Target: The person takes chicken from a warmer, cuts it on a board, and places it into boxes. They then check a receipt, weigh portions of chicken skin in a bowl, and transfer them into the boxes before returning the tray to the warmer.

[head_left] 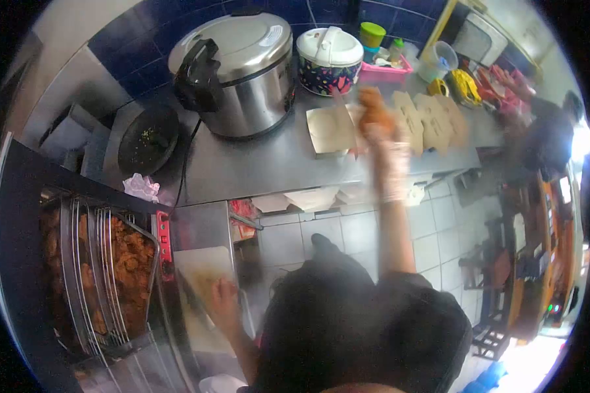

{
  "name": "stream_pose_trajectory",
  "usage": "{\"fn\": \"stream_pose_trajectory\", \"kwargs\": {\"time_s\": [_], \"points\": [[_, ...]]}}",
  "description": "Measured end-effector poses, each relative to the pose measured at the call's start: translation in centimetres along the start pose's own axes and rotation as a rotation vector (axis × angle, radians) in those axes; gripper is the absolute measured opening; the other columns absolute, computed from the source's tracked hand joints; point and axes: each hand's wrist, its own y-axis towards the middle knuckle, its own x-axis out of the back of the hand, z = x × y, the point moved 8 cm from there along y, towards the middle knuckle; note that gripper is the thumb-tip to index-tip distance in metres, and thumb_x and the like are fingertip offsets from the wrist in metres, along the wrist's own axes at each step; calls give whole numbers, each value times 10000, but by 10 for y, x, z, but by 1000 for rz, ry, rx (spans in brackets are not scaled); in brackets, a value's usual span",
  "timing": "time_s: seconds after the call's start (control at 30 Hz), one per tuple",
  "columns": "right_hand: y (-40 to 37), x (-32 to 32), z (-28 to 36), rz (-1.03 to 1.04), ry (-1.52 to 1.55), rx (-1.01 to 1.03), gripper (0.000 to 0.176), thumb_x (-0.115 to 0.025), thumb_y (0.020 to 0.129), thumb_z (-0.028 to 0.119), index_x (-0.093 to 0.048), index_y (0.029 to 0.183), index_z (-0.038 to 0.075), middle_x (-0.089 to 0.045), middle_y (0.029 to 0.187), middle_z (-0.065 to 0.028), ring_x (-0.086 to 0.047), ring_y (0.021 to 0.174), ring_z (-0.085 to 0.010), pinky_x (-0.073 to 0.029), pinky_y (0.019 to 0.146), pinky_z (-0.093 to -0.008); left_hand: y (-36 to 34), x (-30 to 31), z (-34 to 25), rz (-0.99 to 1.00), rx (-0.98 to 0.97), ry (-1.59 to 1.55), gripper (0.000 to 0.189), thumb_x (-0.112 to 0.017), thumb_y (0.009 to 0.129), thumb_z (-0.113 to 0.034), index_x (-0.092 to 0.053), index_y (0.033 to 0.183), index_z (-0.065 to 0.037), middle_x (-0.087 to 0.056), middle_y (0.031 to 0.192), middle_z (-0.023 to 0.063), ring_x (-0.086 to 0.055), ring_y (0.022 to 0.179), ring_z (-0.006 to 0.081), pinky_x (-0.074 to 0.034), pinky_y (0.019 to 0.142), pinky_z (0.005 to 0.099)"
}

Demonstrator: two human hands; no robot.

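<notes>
the right grip (388,149) is clamped on fried chicken (375,112) above the steel worktop (262,171), near an open box (329,131); the left grip (224,300), i cannot tell. blue tiles (137,51) line the wall.

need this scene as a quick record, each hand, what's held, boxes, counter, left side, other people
right hand: in a clear glove, reaching over the steel counter
held: a browned fried piece, blurred
left hand: at the pale board; contact unclear
boxes: open cardboard boxes near the right hand
counter back: large steel cooker, patterned pot with white lid
left side: browned food among wire racks
other people: one person at far right
</notes>
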Motion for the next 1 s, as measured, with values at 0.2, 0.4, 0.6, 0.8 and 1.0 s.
{"fn": "stream_pose_trajectory", "kwargs": {"time_s": [0.2, 0.4, 0.6, 0.8, 1.0], "points": [[144, 214, -126, 224, -1173, -208, 462, -686, 924, 282, -537, 1272, 16, -683, 1111, -92, -666, 937, -182, -529, 749, -306, 6, -84, 12, -3, -4, -22, 310, -560, 1020, -286, -629, 1203, -45, -653, 963, 49, -616, 828, 139, -517, 797, 290], [179, 253, -232, 422, -1437, -100, 436, -584, 969, 329, -590, 1294, 38, -651, 1219, -150, -638, 1072, -255, -511, 883, -378, -2, -100, -20, -48, -62, 134, 257, -610, 973, -227, -642, 1144, -38, -657, 872, 66, -630, 799, 143, -512, 728, 298], [166, 126, -144, 292, -1294, 270, 447, -541, 993, 339, -617, 1311, 35, -620, 1307, -189, -593, 1204, -299, -470, 1012, -416, 42, 42, -12, -457, 17, -520, 305, -610, 980, -326, -606, 1146, -70, -663, 897, 65, -625, 724, 148, -516, 666, 303], [-12, -168, -35, 633, -612, 417, 386, -618, 974, 218, -612, 1279, -19, -647, 1265, -144, -638, 1073, -213, -515, 948, -324, 98, 120, -48, -669, -64, -873, 306, -631, 973, -334, -580, 1112, -66, -660, 874, 57, -641, 764, 165, -527, 694, 314], [-218, -345, -24, 1261, -572, 454, 289, -657, 900, 159, -690, 1159, 35, -700, 1139, -158, -656, 1074, -283, -498, 930, -374, 90, 129, -26, -644, -189, -905, 235, -592, 990, -256, -558, 1087, -45, -644, 894, 89, -648, 759, 185, -527, 660, 306]]}}
